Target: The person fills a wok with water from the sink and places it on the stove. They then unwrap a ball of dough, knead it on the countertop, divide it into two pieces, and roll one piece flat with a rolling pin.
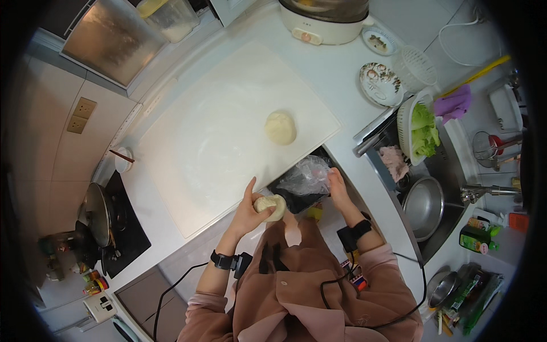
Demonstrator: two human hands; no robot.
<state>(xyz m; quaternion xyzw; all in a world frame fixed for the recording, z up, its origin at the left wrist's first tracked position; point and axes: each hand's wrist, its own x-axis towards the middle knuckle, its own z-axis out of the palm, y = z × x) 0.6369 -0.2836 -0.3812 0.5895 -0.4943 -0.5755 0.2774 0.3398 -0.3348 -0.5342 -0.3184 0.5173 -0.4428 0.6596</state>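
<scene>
My left hand [252, 213] holds a pale ball of dough [272, 208] at the counter's front edge. A second, larger ball of dough [280, 128] lies on the right part of a white kneading mat [213, 141], which has faint floury smears. My right hand [339, 186] grips the edge of a crumpled clear plastic bag [308, 176] over a drawer standing out below the counter. Beneath the bag is something black [299, 202], not clear enough to name.
To the right are a sink with a steel bowl [424, 208], a basket of lettuce [423, 128] and a floral plate [381, 84]. An electric cooker [327, 25] stands at the back. On the left are a hob [128, 235] with a lidded pan and a small white cup [123, 160].
</scene>
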